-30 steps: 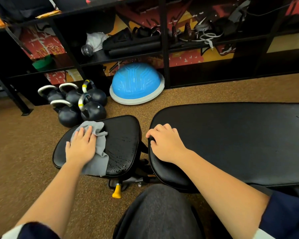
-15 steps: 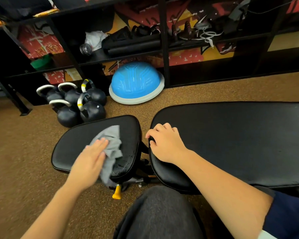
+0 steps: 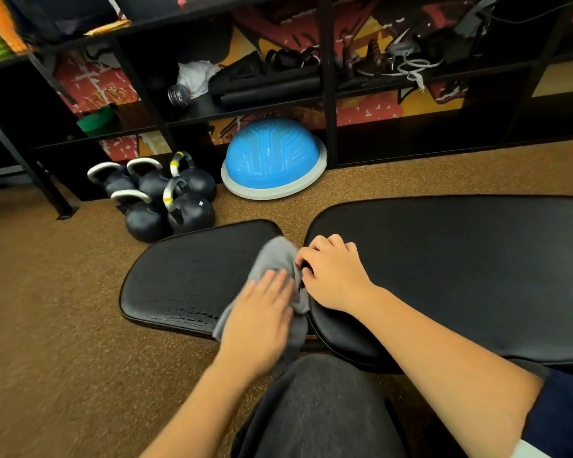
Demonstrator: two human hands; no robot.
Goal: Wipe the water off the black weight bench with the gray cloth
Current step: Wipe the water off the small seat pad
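Gray cloth (image 3: 273, 256) under flat left hand (image 3: 262, 312); right hand (image 3: 333, 274) seemingly grips bench (image 3: 444, 276)

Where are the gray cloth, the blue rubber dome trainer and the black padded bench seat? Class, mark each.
gray cloth (image 3: 274, 256): head view, bunched upper part.
blue rubber dome trainer (image 3: 272, 153): head view, middle of the dome.
black padded bench seat (image 3: 186, 279): head view, bare middle of the pad.

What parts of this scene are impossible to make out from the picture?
Head view:
Seat pad under the gray cloth and left hand: covered, so wetness there is unknown.
Right hand: fingertips curled over the long pad end, hidden.
Long pad's far end: cut off by the right edge.
Shelf clutter: too dark.
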